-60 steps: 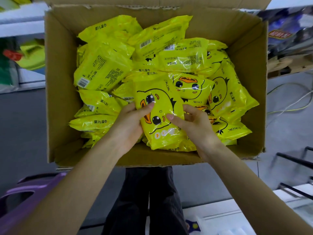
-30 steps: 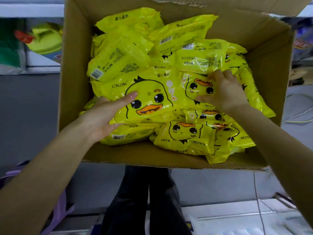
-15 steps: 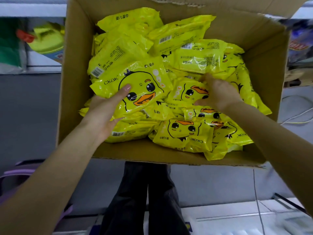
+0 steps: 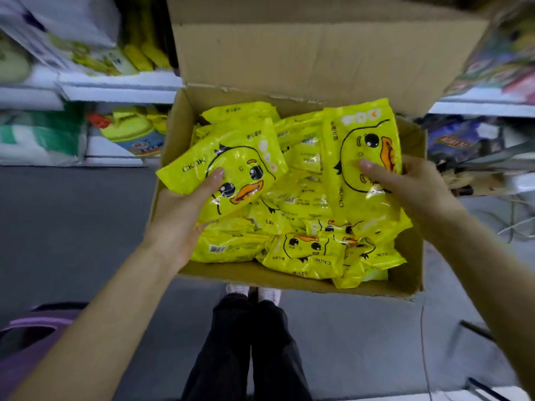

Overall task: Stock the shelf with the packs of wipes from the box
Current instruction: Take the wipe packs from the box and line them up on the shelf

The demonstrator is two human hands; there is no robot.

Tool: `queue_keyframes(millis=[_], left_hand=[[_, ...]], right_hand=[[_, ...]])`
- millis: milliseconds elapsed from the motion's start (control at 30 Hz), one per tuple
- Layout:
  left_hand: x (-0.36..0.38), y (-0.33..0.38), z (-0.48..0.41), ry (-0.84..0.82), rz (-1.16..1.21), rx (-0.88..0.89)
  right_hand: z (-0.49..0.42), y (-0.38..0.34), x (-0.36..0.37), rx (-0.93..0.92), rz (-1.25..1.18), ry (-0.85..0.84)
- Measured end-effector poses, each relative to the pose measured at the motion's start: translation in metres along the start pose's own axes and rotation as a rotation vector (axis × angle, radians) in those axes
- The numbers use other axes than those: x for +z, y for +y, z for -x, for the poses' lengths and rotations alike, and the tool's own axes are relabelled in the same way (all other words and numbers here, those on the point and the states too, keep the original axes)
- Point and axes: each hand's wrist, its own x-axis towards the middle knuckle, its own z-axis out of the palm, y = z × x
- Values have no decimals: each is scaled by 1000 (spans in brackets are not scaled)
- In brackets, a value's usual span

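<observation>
Head view: one open brown cardboard box [image 4: 260, 277] sits before white shelves [image 4: 121, 88], heaped with yellow duck-printed plastic wipes packs [image 4: 307, 253], too overlapped to count. The left hand [image 4: 185, 215] grasps a first pack [image 4: 240, 157] over the box's left wall, thumb on top. The right hand [image 4: 411, 186] grasps a second pack [image 4: 364, 157], held up near the right wall.

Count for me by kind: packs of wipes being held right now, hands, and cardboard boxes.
Packs held: 2, the left-hand pack and the right-hand pack
Hands: 2, the left hand and the right hand
Cardboard box: 1
Total: 5
</observation>
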Motion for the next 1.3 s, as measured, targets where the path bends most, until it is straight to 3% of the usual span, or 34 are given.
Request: queue_keyframes(millis=[133, 267, 633, 800, 1033, 1300], left_hand=[[-1, 30, 40, -27, 77, 52], [3, 72, 85, -62, 166, 150], [8, 232, 254, -225, 413, 603], [-5, 284, 317, -267, 465, 738], [-22, 352, 379, -211, 522, 986], [-45, 419, 413, -175, 408, 1102]], right_hand=[[40, -56, 5, -26, -353, -171], [85, -129, 16, -182, -555, -156], [213, -297, 30, -558, -719, -213], [269, -345, 32, -744, -642, -222], [313, -414, -7, -821, -584, -231], [346, -492, -47, -948, -151, -308]])
